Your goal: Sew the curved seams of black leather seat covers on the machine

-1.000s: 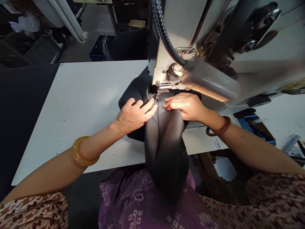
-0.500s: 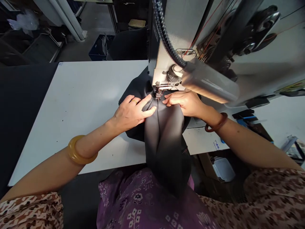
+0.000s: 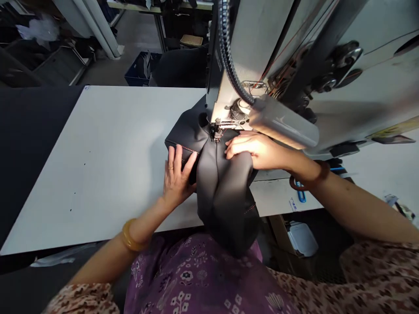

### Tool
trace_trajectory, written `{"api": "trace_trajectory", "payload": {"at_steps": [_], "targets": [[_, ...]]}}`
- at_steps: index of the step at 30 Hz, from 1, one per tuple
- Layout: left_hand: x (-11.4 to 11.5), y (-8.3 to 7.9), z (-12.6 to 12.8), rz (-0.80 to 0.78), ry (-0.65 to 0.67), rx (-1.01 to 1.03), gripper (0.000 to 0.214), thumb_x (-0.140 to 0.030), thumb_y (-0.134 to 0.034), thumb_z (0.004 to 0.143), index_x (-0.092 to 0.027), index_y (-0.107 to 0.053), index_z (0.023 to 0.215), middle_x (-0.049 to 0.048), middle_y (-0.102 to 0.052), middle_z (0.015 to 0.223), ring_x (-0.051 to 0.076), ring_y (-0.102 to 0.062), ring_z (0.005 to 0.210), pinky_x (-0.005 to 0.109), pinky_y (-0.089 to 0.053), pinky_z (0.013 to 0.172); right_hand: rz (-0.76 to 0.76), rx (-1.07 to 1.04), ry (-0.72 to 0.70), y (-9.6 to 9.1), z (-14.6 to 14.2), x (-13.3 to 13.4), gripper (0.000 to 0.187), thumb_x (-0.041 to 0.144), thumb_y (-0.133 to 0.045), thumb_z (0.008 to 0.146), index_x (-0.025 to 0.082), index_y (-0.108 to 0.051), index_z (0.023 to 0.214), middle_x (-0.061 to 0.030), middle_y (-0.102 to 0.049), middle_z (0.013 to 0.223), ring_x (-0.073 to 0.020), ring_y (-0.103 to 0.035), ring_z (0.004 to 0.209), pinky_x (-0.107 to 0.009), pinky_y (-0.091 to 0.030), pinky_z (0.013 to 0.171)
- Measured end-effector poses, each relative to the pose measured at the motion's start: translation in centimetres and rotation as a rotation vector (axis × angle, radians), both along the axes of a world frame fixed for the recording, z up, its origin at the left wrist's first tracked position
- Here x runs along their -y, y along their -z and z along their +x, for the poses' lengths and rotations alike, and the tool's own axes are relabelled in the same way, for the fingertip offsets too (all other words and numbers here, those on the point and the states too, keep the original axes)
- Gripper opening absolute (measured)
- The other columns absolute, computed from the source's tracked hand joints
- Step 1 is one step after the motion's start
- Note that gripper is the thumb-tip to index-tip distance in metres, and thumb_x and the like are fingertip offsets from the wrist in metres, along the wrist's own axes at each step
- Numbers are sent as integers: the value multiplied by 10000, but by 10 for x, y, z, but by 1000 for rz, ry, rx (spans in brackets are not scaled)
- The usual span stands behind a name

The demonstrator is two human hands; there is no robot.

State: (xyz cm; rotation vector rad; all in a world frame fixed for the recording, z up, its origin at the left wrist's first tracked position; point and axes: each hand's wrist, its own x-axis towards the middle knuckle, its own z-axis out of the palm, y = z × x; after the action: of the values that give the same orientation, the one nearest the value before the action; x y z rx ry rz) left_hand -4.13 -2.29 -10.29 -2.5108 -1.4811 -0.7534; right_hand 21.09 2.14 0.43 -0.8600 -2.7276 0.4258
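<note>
A black leather-like cover (image 3: pixel 225 183) lies under the presser foot (image 3: pixel 216 135) of a white sewing machine (image 3: pixel 278 56) and hangs off the table's front edge onto my lap. My left hand (image 3: pixel 176 172) rests flat on the left flap of the cover, fingers stretched out along a red-stitched seam. My right hand (image 3: pixel 253 150) presses on the cover just right of the needle, fingers close together and lit by the machine's lamp.
The white table (image 3: pixel 114 152) spreads out to the left. A dark mat (image 3: pixel 26 144) borders it at far left. A blue crate (image 3: pixel 140 72) and shelving stand on the floor beyond. Boxes and a white container (image 3: pixel 303 237) sit under the table at right.
My left hand has slid back from beside the needle to the left flap and now lies flat. The right hand stayed by the presser foot. The camera view shifted slightly.
</note>
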Motion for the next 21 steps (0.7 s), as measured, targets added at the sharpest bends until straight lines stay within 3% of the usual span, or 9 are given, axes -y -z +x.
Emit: {"api": "trace_trajectory", "payload": {"at_steps": [3, 6, 9, 11, 14, 16, 18, 19, 21], "targets": [[8, 26, 2, -61, -216, 189, 684, -496, -358, 923, -81, -196, 1442, 240, -172, 1502, 359, -220, 1373, 415, -471, 877, 48, 115, -70, -11, -14, 22, 355, 64, -442, 685, 232, -635, 930, -12, -667, 953, -183, -573, 971, -425, -357, 982], [1, 32, -1, -192, -326, 319, 698, -520, -303, 934, -102, -99, 1454, 182, -473, 1347, 239, -526, 1164, 314, -498, 716, 122, 268, -92, -9, -23, 36, 336, 94, -510, 664, 230, -629, 947, -26, -657, 956, -217, -558, 951, -529, -272, 1013], [-10, 16, -19, -265, -384, 360, 659, -431, -481, 866, -175, -234, 1420, 102, -645, 1162, 203, -665, 904, 297, -532, 671, 201, 367, -104, 0, -21, 41, 229, 118, -513, 739, 229, -624, 905, -25, -651, 902, -209, -551, 901, -531, -273, 1004], [-22, -3, -37, -254, -392, 317, 591, -364, -540, 823, -257, -346, 1372, 61, -636, 1194, 230, -667, 932, 328, -540, 751, 244, 363, -117, 5, -16, 42, 229, 103, -480, 780, 225, -616, 918, -18, -656, 918, -195, -551, 898, -505, -285, 1001], [-51, -28, -60, -261, -392, 143, 585, -324, -523, 815, -329, -354, 1375, 32, -645, 1173, 274, -646, 986, 397, -510, 853, 286, 348, -118, 12, -12, 44, 245, 85, -435, 808, 215, -607, 925, -18, -663, 959, -196, -552, 941, -494, -289, 999], [-72, -35, -65, -264, -368, 24, 630, -350, -514, 822, -280, -308, 1414, 91, -631, 1174, 328, -611, 1038, 459, -485, 877, 323, 339, -108, 17, -12, 46, 250, 92, -398, 832, 209, -606, 907, -27, -666, 959, -201, -554, 955, -491, -293, 992], [-84, -37, -60, -153, -303, -51, 699, -349, -548, 807, -212, -274, 1435, 169, -515, 1310, 386, -494, 1188, 534, -416, 957, 351, 317, -100, 22, -14, 47, 250, 98, -385, 837, 205, -602, 902, -27, -666, 968, -201, -559, 961, -495, -293, 986], [-84, -37, -55, -64, -220, -91, 711, -315, -565, 797, -206, -271, 1435, 180, -431, 1387, 393, -411, 1265, 560, -361, 1008, 356, 305, -98, 23, -15, 47, 242, 100, -392, 832, 203, -598, 907, -24, -665, 972, -201, -562, 967, -499, -288, 988], [-78, -41, -42, 108, 96, -223, 682, -198, -545, 789, -263, -291, 1418, 125, -343, 1465, 339, -305, 1351, 576, -268, 1075, 354, 292, -107, 24, -16, 46, 224, 107, -420, 816, 202, -592, 924, -17, -665, 978, -197, -566, 979, -496, -281, 993]]}}
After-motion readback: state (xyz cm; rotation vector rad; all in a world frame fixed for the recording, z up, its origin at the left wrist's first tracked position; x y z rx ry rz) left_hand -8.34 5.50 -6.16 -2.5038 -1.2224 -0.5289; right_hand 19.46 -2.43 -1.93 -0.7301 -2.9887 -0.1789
